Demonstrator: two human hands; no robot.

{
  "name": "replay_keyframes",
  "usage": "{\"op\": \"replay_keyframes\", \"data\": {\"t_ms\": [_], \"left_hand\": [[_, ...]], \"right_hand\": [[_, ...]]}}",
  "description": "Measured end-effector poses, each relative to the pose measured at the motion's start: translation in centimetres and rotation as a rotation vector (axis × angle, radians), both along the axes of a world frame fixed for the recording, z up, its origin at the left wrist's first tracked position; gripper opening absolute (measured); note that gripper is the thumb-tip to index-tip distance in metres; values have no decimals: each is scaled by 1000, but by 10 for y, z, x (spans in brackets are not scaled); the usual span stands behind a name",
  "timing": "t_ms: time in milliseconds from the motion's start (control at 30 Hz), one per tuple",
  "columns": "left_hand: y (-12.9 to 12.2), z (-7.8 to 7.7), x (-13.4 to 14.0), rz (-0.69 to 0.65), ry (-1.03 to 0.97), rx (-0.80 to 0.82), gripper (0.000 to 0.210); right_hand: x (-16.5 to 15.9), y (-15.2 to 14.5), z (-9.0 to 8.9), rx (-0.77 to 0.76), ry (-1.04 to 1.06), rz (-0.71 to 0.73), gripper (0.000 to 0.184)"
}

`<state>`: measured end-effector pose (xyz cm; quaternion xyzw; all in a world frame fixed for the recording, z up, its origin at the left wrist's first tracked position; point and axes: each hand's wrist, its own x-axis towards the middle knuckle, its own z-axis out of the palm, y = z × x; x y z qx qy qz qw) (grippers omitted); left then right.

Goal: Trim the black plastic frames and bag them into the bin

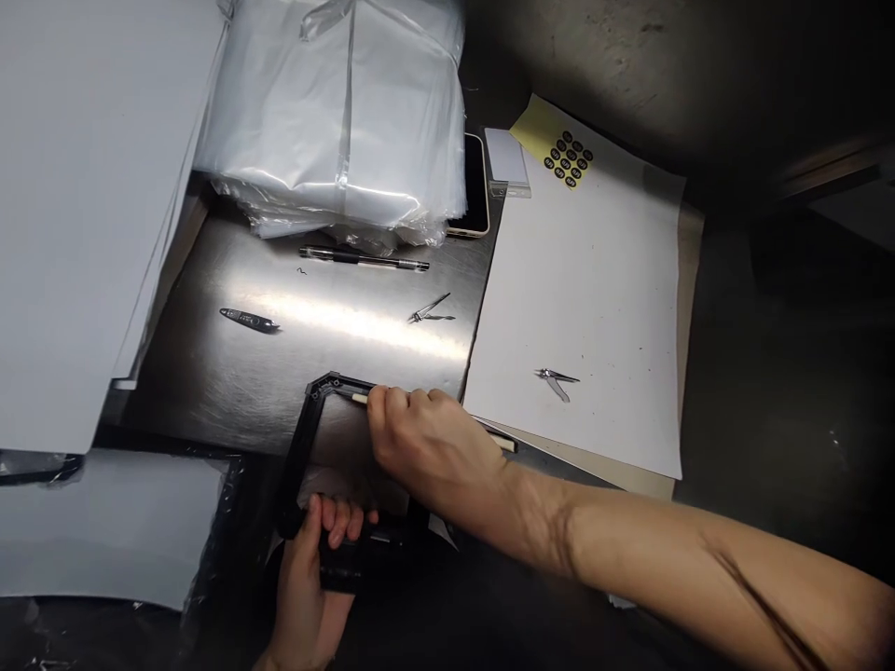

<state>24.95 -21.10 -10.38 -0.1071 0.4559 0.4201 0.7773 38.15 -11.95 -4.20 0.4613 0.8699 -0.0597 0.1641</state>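
My left hand (311,550) grips the lower side of a black rectangular frame (297,457), its fingers curled over the inner edge. The frame is tilted at the front of the metal table, with one bevelled corner pointing up and away. My right hand (419,438) is closed around a slim cream-handled tool (359,398). The tool's thin dark tip reaches the inner side of the frame near that corner; its rear end sticks out past the wrist. Whether the tip touches the frame I cannot tell.
A tied stack of clear plastic bags (336,121) partly covers a phone (476,186). A pen (364,259), a small dark cutter (249,321) and nippers (430,309) lie on the metal table (210,270). White sheets (594,289) hold more nippers (557,380) and round stickers (569,160).
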Motion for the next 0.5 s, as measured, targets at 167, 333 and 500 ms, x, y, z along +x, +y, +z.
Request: {"op": "replay_keyframes", "data": {"t_ms": [167, 333, 500], "left_hand": [[-3, -7, 1, 48, 27, 21, 35], [-5, -8, 2, 62, 24, 11, 35], [-4, -8, 3, 71, 37, 6, 35]], "right_hand": [[-1, 0, 2, -22, -18, 23, 21], [-1, 0, 5, -64, -65, 16, 18], [1, 1, 10, -106, -91, -7, 19]]}}
